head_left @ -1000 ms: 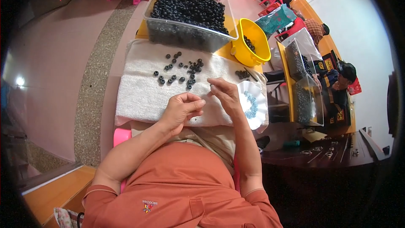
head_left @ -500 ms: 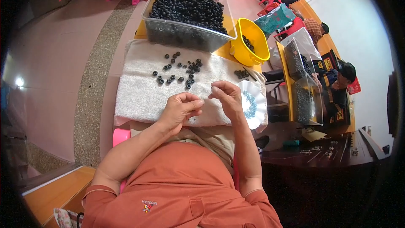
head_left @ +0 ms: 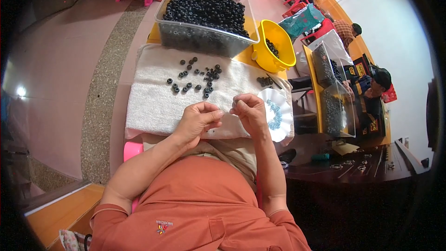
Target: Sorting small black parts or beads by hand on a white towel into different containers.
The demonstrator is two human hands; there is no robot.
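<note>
My left hand and my right hand face each other over the near edge of a white towel, a small gap between their fingertips. Thumb and forefinger of the left are pinched together; whatever they grip is too small to make out. The right hand's fingers are also closed in a pinch, with a hint of something dark at the tips that I cannot name. Just beyond the hands, several small round black pieces with holes, like beads, lie scattered on the towel. Right of my right hand sits a white fluted dish with tiny blue bits.
A clear plastic bin full of black pieces stands behind the towel. Beside it is a yellow tub with more inside. A thin dark tool lies by a small black cluster. Another person sits at right near clear bins.
My right hand has turned slightly, its fingers curling in more tightly and dipping a little. The left hand stays nearly where it was. The beads on the towel have not moved.
</note>
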